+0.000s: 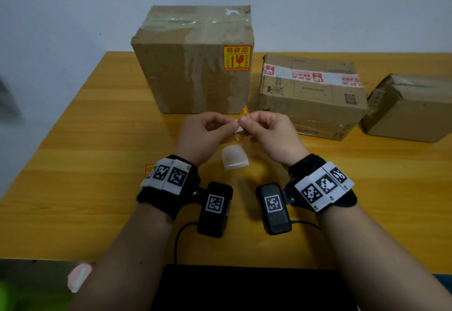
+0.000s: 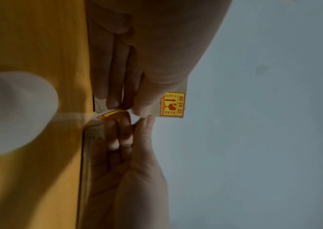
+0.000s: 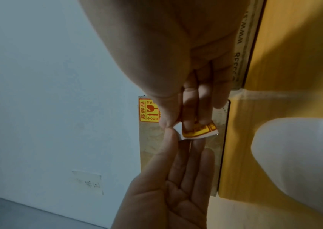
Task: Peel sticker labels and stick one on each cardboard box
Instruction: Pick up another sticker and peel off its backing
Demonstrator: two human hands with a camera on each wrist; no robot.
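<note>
Two hands meet above the near half of a yellow wooden table point(image 1: 73, 139). The left hand point(image 1: 203, 134) and right hand point(image 1: 269, 132) each pinch one small yellow-and-red sticker label point(image 1: 241, 125) between thumb and fingertips, its white backing curling at the pinch. Just below them on the tabletop lies one curled white backing sheet point(image 1: 233, 158). One more yellow label point(image 1: 149, 170) peeks out beside the left wrist band. Farther back stand three cardboard boxes: one tall box point(image 1: 186, 71) already carrying one stuck label point(image 1: 236, 58) on its front upper right corner, one low taped box point(image 1: 310, 95) to its right, and one small box point(image 1: 406, 110) at the far right edge. A plain pale wall point(image 1: 73, 5) closes the room behind the table.
</note>
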